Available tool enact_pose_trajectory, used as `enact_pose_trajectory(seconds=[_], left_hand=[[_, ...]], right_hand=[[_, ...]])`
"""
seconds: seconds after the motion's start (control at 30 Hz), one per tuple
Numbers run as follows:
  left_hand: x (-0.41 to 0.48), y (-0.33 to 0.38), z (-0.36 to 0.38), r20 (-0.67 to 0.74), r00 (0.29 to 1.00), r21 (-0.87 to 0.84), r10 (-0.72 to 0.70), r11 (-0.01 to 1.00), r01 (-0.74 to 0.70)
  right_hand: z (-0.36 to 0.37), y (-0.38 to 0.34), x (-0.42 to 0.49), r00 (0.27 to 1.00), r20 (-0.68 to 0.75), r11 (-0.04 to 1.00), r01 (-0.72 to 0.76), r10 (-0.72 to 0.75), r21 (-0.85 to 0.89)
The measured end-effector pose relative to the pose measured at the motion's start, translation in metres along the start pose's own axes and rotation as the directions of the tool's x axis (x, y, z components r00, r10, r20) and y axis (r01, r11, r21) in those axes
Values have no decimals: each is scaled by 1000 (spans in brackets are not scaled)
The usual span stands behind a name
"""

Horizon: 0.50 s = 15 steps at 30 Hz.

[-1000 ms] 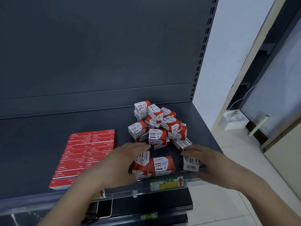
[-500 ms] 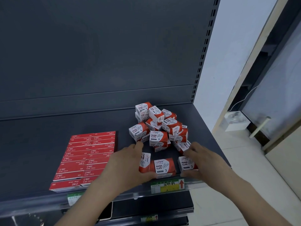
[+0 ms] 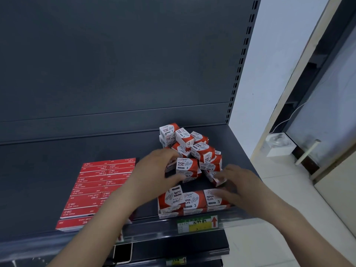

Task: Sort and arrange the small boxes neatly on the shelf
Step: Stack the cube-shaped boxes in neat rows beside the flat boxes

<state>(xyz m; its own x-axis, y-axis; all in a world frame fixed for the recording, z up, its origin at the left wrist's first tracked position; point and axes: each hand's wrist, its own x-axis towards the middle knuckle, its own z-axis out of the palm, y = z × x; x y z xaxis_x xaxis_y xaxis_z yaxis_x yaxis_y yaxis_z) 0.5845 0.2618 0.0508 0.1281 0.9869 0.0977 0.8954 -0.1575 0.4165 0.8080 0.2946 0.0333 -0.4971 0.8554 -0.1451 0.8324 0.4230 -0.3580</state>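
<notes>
A loose pile of red-and-white paper clip boxes (image 3: 200, 149) lies at the right end of the dark shelf (image 3: 38, 180). Three more boxes stand in a front row (image 3: 192, 199) along the shelf lip. My left hand (image 3: 154, 170) reaches into the pile's left side, with fingers above and thumb below one paper clip box (image 3: 170, 167). My right hand (image 3: 238, 182) hovers over the row's right end. Its blurred fingertips touch a loose box (image 3: 213, 173) at the pile's lower right, and its thumb lies on the rightmost row box (image 3: 211, 198).
Flat red staple boxes (image 3: 96, 185) lie in neat rows on the shelf's left part. A yellow price label (image 3: 197, 223) sits on the shelf lip. A phone (image 3: 123, 253) lies on the lower shelf. The shelf ends at the right upright (image 3: 238, 74), with floor beyond.
Both hands left the front row and moved back toward the pile. The left hand now grips a pile box. The front row now shows three boxes side by side.
</notes>
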Motion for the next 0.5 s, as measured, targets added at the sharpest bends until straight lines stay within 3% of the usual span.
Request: enact_pose_trajectory(seconds=[0.17, 0.4, 0.5], left_hand=[[35, 4, 16, 72, 997, 194, 19, 980, -33], [47, 1, 24, 101, 995, 215, 23, 976, -44], [49, 1, 25, 119, 993, 228, 19, 973, -46]], right_hand=[[-8, -2, 30, 918, -391, 995, -25, 62, 99], [0, -14, 76, 945, -316, 996, -69, 81, 47], [-3, -8, 72, 925, -364, 989, -64, 110, 135]])
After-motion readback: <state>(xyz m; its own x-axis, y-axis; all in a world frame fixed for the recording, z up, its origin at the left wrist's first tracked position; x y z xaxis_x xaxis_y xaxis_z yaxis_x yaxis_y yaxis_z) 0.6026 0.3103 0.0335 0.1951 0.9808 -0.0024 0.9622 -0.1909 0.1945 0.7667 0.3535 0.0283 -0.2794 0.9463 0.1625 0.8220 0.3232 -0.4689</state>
